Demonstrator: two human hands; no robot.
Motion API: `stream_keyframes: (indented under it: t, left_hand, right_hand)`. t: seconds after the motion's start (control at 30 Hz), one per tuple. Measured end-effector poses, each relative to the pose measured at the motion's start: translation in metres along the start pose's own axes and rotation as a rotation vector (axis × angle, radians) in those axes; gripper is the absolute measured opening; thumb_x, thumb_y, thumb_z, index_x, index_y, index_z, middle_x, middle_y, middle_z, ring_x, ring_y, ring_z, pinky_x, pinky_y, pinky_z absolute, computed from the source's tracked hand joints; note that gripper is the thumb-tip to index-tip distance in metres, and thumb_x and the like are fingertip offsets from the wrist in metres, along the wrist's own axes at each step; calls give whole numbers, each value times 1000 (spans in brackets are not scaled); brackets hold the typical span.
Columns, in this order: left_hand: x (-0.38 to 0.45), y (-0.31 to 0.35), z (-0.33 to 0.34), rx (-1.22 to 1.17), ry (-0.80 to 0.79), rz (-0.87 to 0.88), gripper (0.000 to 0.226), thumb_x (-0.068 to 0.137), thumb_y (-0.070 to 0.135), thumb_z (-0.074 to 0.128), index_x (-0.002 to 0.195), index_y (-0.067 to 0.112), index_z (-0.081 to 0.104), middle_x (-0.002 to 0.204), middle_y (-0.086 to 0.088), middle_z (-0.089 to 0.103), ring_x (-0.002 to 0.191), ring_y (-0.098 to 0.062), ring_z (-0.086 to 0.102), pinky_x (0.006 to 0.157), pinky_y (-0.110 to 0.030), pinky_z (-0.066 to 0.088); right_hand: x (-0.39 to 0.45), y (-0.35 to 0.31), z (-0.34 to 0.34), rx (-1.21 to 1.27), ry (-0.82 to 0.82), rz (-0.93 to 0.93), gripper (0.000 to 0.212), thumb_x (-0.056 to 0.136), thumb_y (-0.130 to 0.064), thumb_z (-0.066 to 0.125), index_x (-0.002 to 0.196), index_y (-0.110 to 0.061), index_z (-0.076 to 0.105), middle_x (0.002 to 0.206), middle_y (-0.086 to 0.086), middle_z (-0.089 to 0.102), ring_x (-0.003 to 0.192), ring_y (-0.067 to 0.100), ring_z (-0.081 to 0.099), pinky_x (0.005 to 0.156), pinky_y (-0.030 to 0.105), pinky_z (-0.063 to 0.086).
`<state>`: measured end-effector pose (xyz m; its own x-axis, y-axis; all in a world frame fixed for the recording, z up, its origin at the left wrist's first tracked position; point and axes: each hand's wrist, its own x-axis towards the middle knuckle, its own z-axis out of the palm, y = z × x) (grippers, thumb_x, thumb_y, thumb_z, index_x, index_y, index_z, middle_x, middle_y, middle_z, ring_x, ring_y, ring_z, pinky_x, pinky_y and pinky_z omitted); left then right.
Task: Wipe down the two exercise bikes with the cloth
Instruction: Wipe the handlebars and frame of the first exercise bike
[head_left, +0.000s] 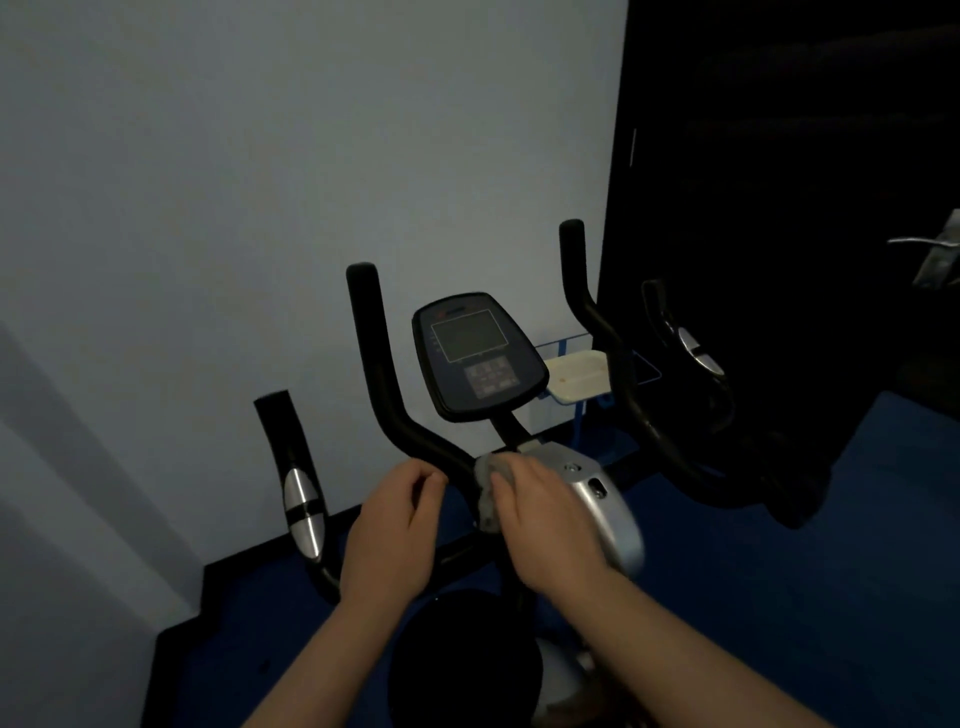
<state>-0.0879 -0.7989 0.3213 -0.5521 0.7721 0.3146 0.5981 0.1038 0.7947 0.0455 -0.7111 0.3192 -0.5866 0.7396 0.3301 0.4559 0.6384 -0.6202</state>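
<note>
One crumpled pale grey cloth (487, 491) lies against the junction where the black curved handlebar (387, 395) meets the silver plastic stem housing (592, 491), just below the black oval console with its grey screen and keypad (475, 356). Right hand (545, 525) presses the cloth onto that junction, fingers bent over the fabric and covering most of it. Left hand (397, 519) sits just left of the cloth, fingers curled at the handlebar bend; whether they close fully around the bar cannot be told.

Progress, as a judgement: wiping is under way on the central part of this exercise bike (519, 426), below the console. Nothing distinguishes wiped surfaces from unwiped ones in the dim light, so the finished share cannot be read. Outer grips with silver sensor plates (301, 506), console face, black saddle (462, 660) and lower frame presumably still need attention or checking.

Only one bike is clearly identifiable. Right of the console, dark handlebar shapes (685, 353) merge with a black panel (779, 208). Pedals and base are cut off below the saddle. A small pale tray on a blue stand (579, 374) sits behind the console, its contents unclear.
</note>
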Motion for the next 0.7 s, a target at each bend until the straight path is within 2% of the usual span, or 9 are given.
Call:
stream_keyframes:
  t: [0.07, 0.13, 0.23, 0.3, 0.43, 0.53, 0.63, 0.7]
  left_hand:
    - [-1, 0, -1, -17, 34, -2, 20, 100, 31, 46, 89, 35, 62, 82, 17, 65, 78, 1, 60, 69, -26, 46]
    - [-2, 2, -2, -42, 70, -3, 19, 99, 29, 47, 89, 34, 62, 82, 17, 65, 79, -1, 61, 71, -29, 48]
    - [-1, 3, -2, -56, 159, 5, 19, 98, 26, 48, 87, 34, 60, 83, 16, 64, 80, -1, 60, 71, -28, 48]
    - [-2, 3, -2, -56, 207, 4, 18, 98, 24, 48, 88, 34, 60, 84, 15, 64, 81, -2, 60, 70, -26, 48]
    - [-6, 7, -2, 5, 256, 33, 23, 98, 17, 51, 85, 35, 58, 79, 18, 61, 76, -5, 59, 64, -20, 45]
    - [-7, 8, -3, 34, 273, 32, 25, 98, 15, 51, 83, 35, 56, 77, 16, 60, 75, -4, 57, 63, -18, 43]
    - [-7, 10, -3, 55, 268, 39, 25, 97, 17, 52, 84, 37, 56, 79, 19, 60, 79, 0, 57, 65, -11, 41]
    - [-7, 11, -2, 59, 249, 43, 23, 97, 17, 52, 85, 37, 56, 80, 19, 60, 80, 0, 57, 66, -11, 41]
  right_hand:
    - [0, -5, 6, -8, 47, 43, 29, 104, -29, 31, 121, -21, 54, 117, -4, 58, 103, 9, 51, 88, 21, 36]
    - [-15, -2, 7, 36, 47, 14, 34, 103, -35, 33, 131, -23, 50, 125, -9, 54, 112, 4, 47, 93, 16, 33]
    - [-25, 3, 1, 120, 23, -32, 40, 100, -42, 38, 137, -29, 45, 129, -18, 49, 117, 0, 43, 98, 16, 33]
    - [-5, -3, 1, 124, -13, -26, 37, 101, -38, 41, 135, -27, 47, 126, -14, 52, 115, 4, 46, 96, 19, 35]
    - [47, -30, 4, 61, -75, -43, 32, 104, -29, 36, 125, -15, 57, 120, 4, 61, 108, 17, 55, 91, 31, 40]
    - [40, -22, 5, 85, -49, -66, 35, 103, -34, 39, 131, -19, 54, 123, 0, 60, 112, 18, 55, 89, 29, 41]
    - [7, -7, 3, -26, -36, -154, 49, 97, -48, 43, 143, -29, 41, 130, -10, 53, 115, 12, 51, 87, 25, 42]
    - [17, -5, 0, -11, -59, -162, 43, 98, -45, 45, 138, -29, 47, 125, -8, 56, 112, 12, 54, 86, 25, 43]
